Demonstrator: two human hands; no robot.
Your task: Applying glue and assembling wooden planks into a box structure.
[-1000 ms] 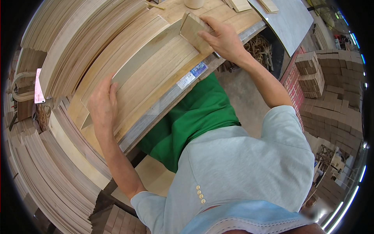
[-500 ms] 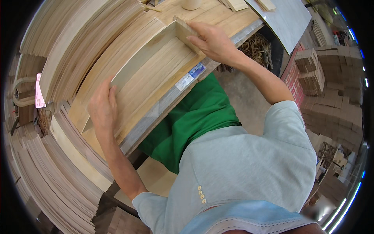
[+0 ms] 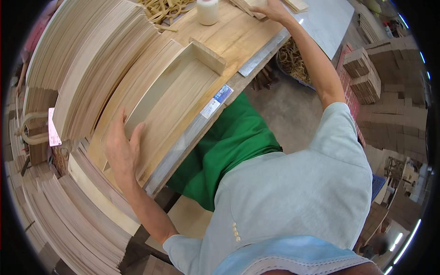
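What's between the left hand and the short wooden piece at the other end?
In the head view: a long flat board, with a thin board standing along its side, between the left hand and the short wooden piece.

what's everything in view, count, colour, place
upright board: 1, pale, on workbench
end piece: 1, pale, board's far end
workbench: 1, tan, upper middle
board stacks: several, tan, left
jar: 1, white, top
strips: many, yellow, left of jar
loose slats: several, pale, top
sticker: 1, blue and white, workbench edge
panel: 1, grey, upper right
curled scraps: many, tan, below panel
block stacks: several, brown, right
card: 1, pink, left
other people: at least 1, pink clothing, upper left
face mask: 1, blue, bottom
shirt: 1, pale blue, lower middle
trousers: 1, green, centre
left hand: 1, at upright board
right hand: 1, at loose slats
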